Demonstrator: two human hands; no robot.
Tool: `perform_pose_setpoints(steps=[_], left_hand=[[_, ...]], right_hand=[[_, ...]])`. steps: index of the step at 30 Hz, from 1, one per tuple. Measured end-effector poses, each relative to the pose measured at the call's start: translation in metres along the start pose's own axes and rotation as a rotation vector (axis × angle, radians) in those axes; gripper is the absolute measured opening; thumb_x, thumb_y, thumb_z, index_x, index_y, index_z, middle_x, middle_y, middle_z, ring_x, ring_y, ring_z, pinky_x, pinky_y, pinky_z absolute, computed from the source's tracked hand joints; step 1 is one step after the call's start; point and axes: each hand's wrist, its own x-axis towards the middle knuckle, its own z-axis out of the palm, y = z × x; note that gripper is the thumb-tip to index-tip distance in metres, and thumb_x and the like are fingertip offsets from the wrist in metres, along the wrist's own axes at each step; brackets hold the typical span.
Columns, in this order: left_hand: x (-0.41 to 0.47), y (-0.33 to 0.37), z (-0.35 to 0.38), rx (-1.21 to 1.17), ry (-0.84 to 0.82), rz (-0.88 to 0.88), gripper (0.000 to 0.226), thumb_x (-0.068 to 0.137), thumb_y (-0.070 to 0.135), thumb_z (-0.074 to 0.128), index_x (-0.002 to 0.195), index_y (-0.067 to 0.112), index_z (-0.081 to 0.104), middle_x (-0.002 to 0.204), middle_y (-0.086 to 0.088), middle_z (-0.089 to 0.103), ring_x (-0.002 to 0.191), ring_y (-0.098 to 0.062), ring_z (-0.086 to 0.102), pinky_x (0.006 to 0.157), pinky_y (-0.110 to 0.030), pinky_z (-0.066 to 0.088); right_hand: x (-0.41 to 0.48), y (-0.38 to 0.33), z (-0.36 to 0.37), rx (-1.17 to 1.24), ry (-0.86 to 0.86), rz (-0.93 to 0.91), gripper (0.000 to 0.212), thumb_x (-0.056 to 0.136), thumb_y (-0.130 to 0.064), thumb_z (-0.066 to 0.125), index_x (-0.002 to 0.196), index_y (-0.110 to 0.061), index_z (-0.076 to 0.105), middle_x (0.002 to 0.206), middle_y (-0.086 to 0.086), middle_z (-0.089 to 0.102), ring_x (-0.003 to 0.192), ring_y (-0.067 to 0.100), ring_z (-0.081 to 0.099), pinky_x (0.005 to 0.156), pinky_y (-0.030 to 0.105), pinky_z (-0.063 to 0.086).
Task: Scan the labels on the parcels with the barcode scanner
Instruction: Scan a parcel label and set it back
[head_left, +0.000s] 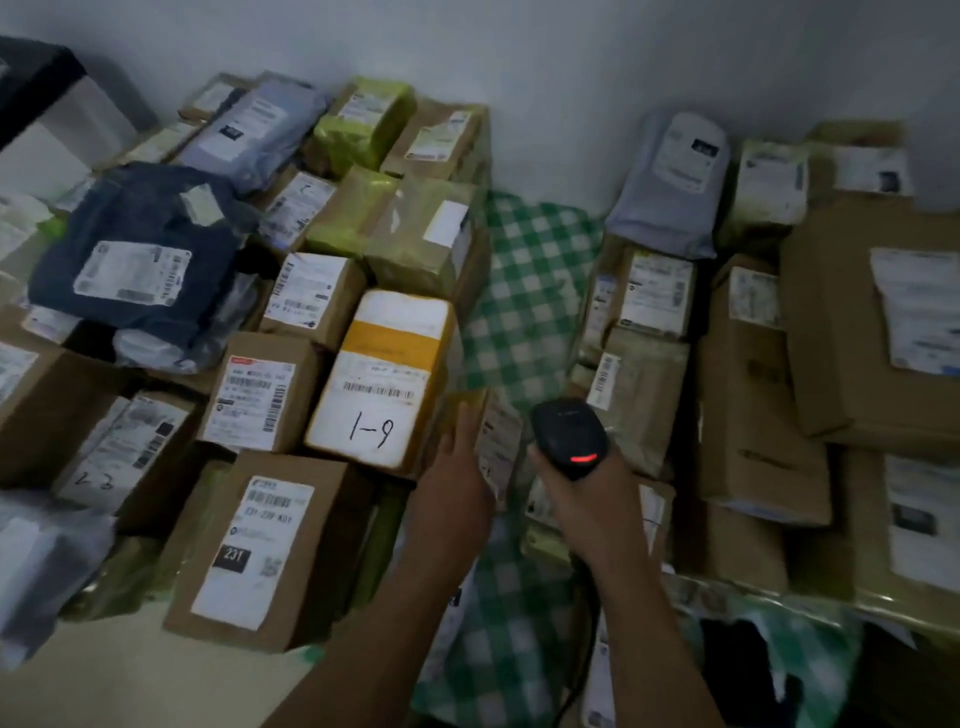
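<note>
R hand (576, 493) curls round the grip of the barcode scanner (569, 434), its head's long axis running near-to-far w/ nose pointing away & slightly left, just beside a small parcel (496, 441) on which L hand (460, 467) lays near-straight fingers, box marked 1-9 (379, 374) beyond.
</note>
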Motion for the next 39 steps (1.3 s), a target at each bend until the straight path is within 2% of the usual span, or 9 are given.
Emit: perform_pose_setpoints(steps=[2,5,10,14,21,25,29,33,39], left_hand=[[0.007,-0.007,0.012,0.065,-0.068,0.011,0.097,0.090,0.003,0.066,0.165,0.031,0.010,0.163,-0.009,0.034,0.140,-0.031,0.047,0.103,-0.043,0.050],[0.015,-0.020,0.022,0.108,-0.185,0.011,0.119,0.074,0.008,0.089,0.164,0.029,0.014,0.168,-0.007,0.023,0.147,-0.030,0.037,0.109,-0.044,0.048],[0.015,-0.031,0.026,0.280,-0.139,0.063,0.106,0.071,0.028,0.093,0.157,0.024,0.031,0.163,-0.004,0.032,0.146,-0.029,0.036,0.107,-0.047,0.049],[0.007,-0.024,0.030,0.245,0.040,0.248,0.062,0.098,0.041,0.062,0.153,0.022,0.042,0.161,-0.005,0.039,0.146,-0.031,0.036,0.111,-0.050,0.041],[0.010,-0.022,0.029,0.271,-0.145,0.158,0.070,0.107,0.046,0.042,0.164,0.015,0.017,0.173,-0.008,-0.003,0.159,-0.030,0.006,0.118,-0.053,0.038],[-0.001,-0.003,0.020,-0.076,-0.089,0.133,0.057,0.106,0.048,0.041,0.154,0.017,0.044,0.167,-0.005,0.027,0.153,-0.025,0.026,0.122,-0.044,0.031],[-0.022,0.013,0.034,-0.512,-0.259,0.032,0.062,0.088,0.069,0.066,0.136,0.031,0.060,0.131,0.014,0.066,0.117,-0.005,0.064,0.100,-0.036,0.056],[-0.027,0.025,0.039,-0.653,-0.315,-0.008,0.033,0.093,0.039,0.074,0.124,0.030,0.065,0.117,0.008,0.073,0.097,0.003,0.070,0.079,-0.018,0.058],[-0.020,0.024,0.035,-0.731,-0.327,0.019,0.037,0.099,0.026,0.068,0.135,0.020,0.063,0.120,0.004,0.073,0.103,-0.006,0.072,0.089,-0.031,0.060]], right_hand=[[0.014,-0.010,0.006,0.001,-0.045,0.018,0.026,0.090,-0.035,0.080,0.099,-0.045,0.058,0.088,-0.026,0.059,0.075,-0.013,0.054,0.063,0.009,0.039],[0.009,-0.010,0.005,-0.023,-0.050,0.038,0.037,0.088,-0.037,0.082,0.115,-0.041,0.057,0.096,-0.022,0.061,0.084,-0.010,0.056,0.064,0.007,0.038],[-0.025,0.016,-0.012,-0.038,0.093,0.035,0.043,0.085,-0.038,0.084,0.122,-0.033,0.062,0.097,-0.029,0.062,0.084,-0.013,0.058,0.068,0.007,0.040],[-0.010,0.007,-0.021,-0.010,0.098,0.025,0.040,0.087,-0.038,0.083,0.123,-0.031,0.067,0.108,-0.013,0.071,0.100,0.007,0.067,0.074,0.018,0.046],[-0.025,-0.001,-0.033,0.038,0.068,0.120,0.041,0.082,-0.043,0.085,0.119,-0.030,0.071,0.103,-0.007,0.077,0.094,0.014,0.072,0.076,0.032,0.056],[-0.054,0.013,-0.065,0.078,0.152,0.125,0.025,0.085,-0.036,0.084,0.105,-0.028,0.072,0.089,-0.010,0.073,0.081,0.011,0.068,0.072,0.030,0.050],[-0.039,0.000,-0.073,0.000,0.175,0.068,0.023,0.086,-0.038,0.083,0.104,-0.034,0.069,0.096,-0.012,0.072,0.089,0.005,0.067,0.067,0.020,0.047],[-0.028,-0.008,-0.070,-0.128,0.129,0.039,0.046,0.084,-0.048,0.081,0.123,-0.031,0.065,0.107,-0.011,0.070,0.094,0.004,0.064,0.065,0.016,0.043],[-0.055,0.014,-0.069,-0.156,0.139,0.085,0.047,0.085,-0.048,0.082,0.125,-0.033,0.062,0.106,-0.014,0.063,0.091,0.004,0.057,0.068,0.015,0.041]])
